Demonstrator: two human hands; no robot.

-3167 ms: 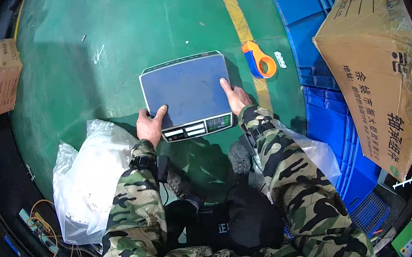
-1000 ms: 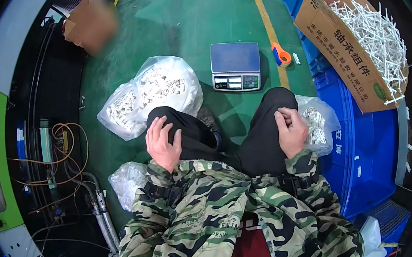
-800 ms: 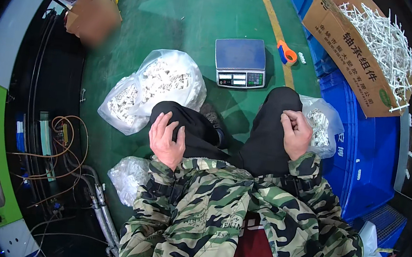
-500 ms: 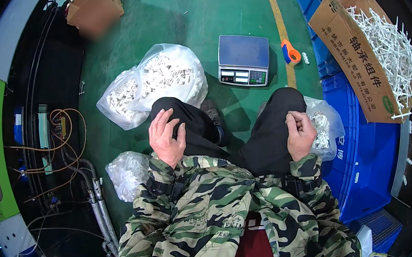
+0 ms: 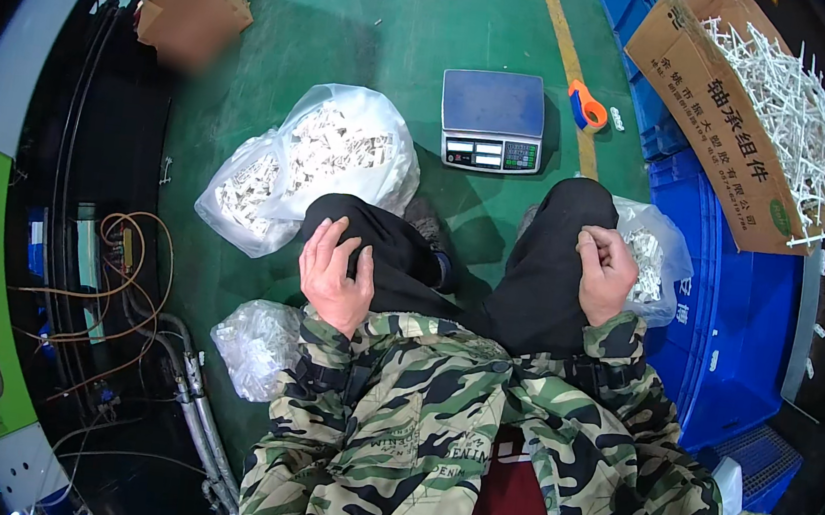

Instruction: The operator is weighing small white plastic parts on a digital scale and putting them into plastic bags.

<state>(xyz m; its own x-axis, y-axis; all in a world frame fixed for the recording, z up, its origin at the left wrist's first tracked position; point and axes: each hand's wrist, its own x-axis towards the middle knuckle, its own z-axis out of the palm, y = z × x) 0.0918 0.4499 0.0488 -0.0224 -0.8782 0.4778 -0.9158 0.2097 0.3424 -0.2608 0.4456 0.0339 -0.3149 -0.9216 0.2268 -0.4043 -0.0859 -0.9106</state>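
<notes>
My left hand (image 5: 339, 272) rests by my left knee, palm turned up, its loosely bent fingers apart and nothing in it. Over my right thigh, my right hand (image 5: 606, 274) is closed, thumb tip against the curled index finger; no object shows in it. Nearest the left hand is a clear plastic bag (image 5: 348, 155) full of small white plastic parts, with a smaller filled bag (image 5: 243, 195) against it. Another bag of white parts (image 5: 257, 350) sits by my left sleeve. Beyond the right hand stands a bag (image 5: 650, 267) of similar pieces, partly hidden by my leg.
A digital scale (image 5: 492, 120) lies ahead on the green floor. An orange and blue tape dispenser (image 5: 589, 108) is right of it. At right, a tilted carton (image 5: 723, 129) of white plastic sprues leans over blue crates (image 5: 741, 332). Machinery with hoses (image 5: 200, 411) lines the left; another carton (image 5: 195, 11) stands behind.
The view has shifted very slightly, so the floor items sit a little further right. Both hands keep the same pose and place.
</notes>
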